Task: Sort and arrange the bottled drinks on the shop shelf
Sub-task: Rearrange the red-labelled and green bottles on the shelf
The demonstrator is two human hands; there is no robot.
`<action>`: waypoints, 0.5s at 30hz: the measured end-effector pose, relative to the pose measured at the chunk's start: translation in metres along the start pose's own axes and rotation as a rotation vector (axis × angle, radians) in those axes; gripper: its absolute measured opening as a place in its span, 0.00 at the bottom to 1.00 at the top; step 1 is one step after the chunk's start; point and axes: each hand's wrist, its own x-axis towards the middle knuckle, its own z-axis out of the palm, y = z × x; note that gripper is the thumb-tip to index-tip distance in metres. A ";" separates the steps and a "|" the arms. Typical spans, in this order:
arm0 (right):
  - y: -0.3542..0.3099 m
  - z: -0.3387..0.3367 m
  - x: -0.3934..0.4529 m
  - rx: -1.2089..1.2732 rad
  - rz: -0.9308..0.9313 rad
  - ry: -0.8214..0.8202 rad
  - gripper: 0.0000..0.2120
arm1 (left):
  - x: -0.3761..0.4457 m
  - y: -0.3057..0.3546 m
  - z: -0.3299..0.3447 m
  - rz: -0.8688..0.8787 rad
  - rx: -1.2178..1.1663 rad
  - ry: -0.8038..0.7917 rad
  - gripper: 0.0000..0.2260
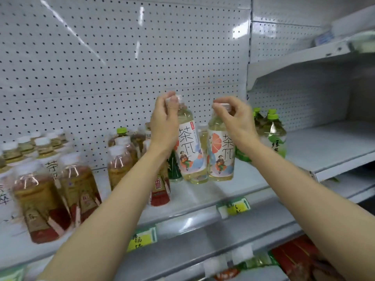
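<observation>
**Desk:** What are the hands doing at frame centre?

**Operator:** I see the left hand (165, 116) pinching the white cap of one pale tea bottle (189, 147), fingers curled over the top. The right hand (235, 118) pinches the cap of its twin, the second tea bottle (221, 153). Both bottles hang upright, side by side and nearly touching, just above the white shelf (203, 199) at centre frame. I cannot tell whether their bases touch it.

**Desk:** What could go wrong?

**Operator:** My judgement: a cap-only pinch is thin. The bottles are full, smooth clear plastic with slick printed sleeves, so either could swing, slip or knock its neighbour. Just behind the left wrist stand the red-labelled bottles (160, 191), and a careless forearm could topple them. The green-capped bottles (274, 136) at right centre sit close behind the right hand.

**Desk:** Materials around them?

**Operator:** Amber tea bottles (40, 199) at lower left, ribbed shoulders, glossy. Behind, a white perforated metal backboard (101, 57). Yellow price tags (142, 239) ride the shelf lip at lower centre. The picture is motion-blurred at the edges.
</observation>
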 end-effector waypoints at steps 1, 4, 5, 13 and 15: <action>0.012 -0.005 -0.002 -0.003 0.014 -0.004 0.09 | -0.005 -0.011 0.012 -0.011 0.044 -0.008 0.17; 0.045 -0.015 -0.008 -0.060 0.003 -0.047 0.10 | -0.021 -0.036 0.041 -0.003 0.198 -0.027 0.17; 0.056 -0.015 -0.010 -0.088 -0.026 -0.060 0.10 | -0.026 -0.043 0.049 0.001 0.237 -0.028 0.17; 0.113 0.003 -0.014 -0.060 -0.150 -0.168 0.11 | -0.052 -0.094 0.075 -0.037 0.351 0.049 0.18; 0.120 0.007 -0.012 -0.024 -0.153 -0.194 0.11 | -0.056 -0.094 0.080 -0.029 0.346 0.073 0.18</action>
